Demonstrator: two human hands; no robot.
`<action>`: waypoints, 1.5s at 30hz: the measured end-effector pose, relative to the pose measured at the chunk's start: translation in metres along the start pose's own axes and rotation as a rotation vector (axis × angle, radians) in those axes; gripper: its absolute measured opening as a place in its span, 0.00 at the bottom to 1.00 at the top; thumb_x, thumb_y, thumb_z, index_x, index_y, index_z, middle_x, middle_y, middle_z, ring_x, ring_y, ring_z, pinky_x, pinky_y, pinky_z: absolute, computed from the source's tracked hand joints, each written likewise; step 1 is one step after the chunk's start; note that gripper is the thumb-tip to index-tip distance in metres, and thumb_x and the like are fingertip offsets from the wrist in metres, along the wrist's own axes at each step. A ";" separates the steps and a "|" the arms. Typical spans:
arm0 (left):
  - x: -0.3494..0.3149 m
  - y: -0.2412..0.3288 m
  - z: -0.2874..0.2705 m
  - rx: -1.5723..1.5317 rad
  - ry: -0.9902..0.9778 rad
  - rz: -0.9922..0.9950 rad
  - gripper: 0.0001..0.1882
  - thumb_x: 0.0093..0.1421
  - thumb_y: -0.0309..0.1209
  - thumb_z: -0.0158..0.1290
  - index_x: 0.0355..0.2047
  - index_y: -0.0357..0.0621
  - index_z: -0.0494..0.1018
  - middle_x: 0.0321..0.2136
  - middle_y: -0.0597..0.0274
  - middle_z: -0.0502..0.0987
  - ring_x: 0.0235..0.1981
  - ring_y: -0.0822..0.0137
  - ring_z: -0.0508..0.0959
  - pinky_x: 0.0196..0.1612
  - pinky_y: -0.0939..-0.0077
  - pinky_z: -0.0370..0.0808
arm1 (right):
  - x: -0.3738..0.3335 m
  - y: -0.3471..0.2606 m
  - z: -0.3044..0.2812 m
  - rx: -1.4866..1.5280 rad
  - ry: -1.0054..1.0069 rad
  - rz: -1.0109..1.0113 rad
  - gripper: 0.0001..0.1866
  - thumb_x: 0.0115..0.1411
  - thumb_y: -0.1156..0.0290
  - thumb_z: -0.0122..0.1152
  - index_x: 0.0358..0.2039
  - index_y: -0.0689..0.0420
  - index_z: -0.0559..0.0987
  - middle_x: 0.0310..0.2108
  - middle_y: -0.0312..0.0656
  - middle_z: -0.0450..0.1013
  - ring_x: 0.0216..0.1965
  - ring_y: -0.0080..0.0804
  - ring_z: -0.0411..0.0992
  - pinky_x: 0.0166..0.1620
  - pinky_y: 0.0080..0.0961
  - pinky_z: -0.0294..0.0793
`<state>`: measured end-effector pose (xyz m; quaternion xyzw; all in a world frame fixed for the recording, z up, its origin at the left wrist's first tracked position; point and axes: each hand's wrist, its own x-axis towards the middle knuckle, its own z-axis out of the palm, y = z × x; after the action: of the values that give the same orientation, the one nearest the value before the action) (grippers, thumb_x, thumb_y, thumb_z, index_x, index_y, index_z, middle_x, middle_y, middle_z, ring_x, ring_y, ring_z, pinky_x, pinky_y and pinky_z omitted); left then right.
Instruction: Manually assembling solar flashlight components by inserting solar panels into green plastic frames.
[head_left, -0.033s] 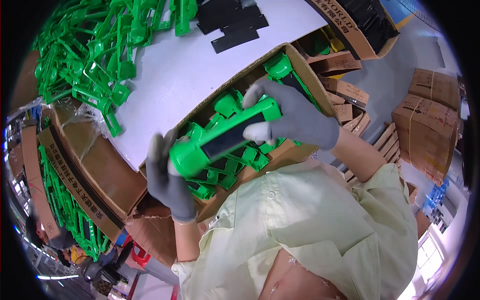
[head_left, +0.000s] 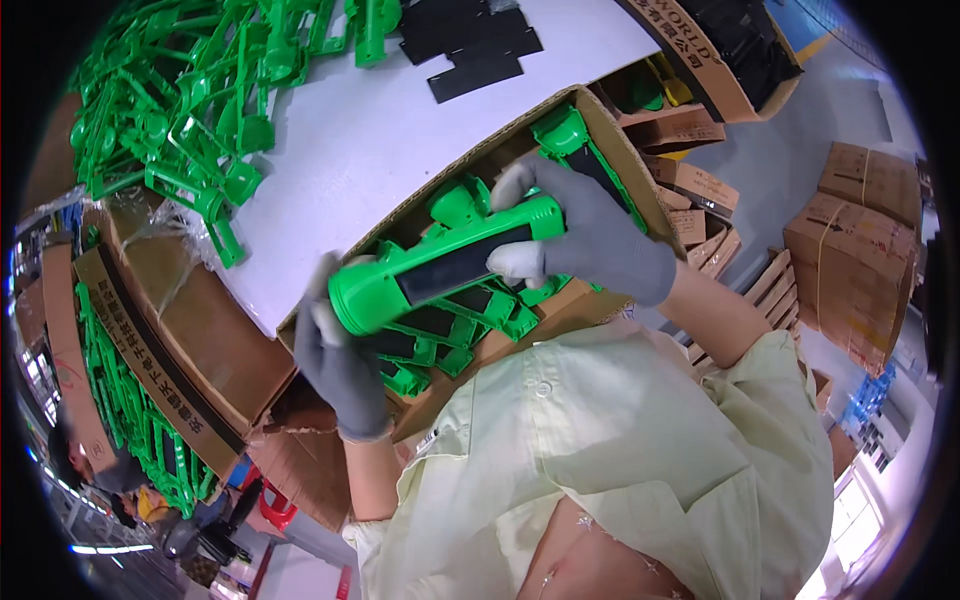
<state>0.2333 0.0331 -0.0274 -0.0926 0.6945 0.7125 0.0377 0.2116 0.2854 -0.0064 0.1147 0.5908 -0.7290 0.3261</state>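
OK so we've got a green housing (head_left: 450, 247), kind of torch-shaped, held between both hands over a cardboard carton (head_left: 635, 160). It slants a bit: the wide round end sits at the left hand (head_left: 345, 375), the slim end at the right hand (head_left: 605, 235).

Our right hand is pinching the slim end, thumb on the near side and fingers wrapped over the far edge. Our left hand is curled round the wide end, thumb by the rim, with the fingertips partly out of sight behind it. How hard it's squeezing, we honestly can't tell.

Handling-wise, it looks like moulded plastic, so we'd guess light and stiff, no real flex. The shiny surface is probably a bit slippery with gloves on. We'd take it by the two ends like this and keep fingers off the dark panel (head_left: 455, 272) along its side, since that could mark or scratch.

Below and beyond our hands, other green pieces (head_left: 457, 205) lie in the carton. Past the left hand's fingertips is a white table (head_left: 335, 150), with a heap of green parts (head_left: 225, 80) further out and some black flat sheets (head_left: 475, 78) well beyond both hands.
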 end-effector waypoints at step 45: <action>0.003 0.008 0.039 0.431 -0.364 -0.253 0.17 0.55 0.39 0.58 0.26 0.33 0.78 0.14 0.67 0.72 0.19 0.82 0.66 0.22 0.82 0.65 | -0.003 0.058 0.030 -0.306 -0.439 0.175 0.12 0.56 0.68 0.61 0.36 0.64 0.77 0.28 0.30 0.73 0.30 0.13 0.67 0.33 0.16 0.68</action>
<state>0.2259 0.0718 -0.0192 -0.0393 0.7944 0.5433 0.2687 0.2554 0.2533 -0.0424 -0.0459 0.5970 -0.6077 0.5217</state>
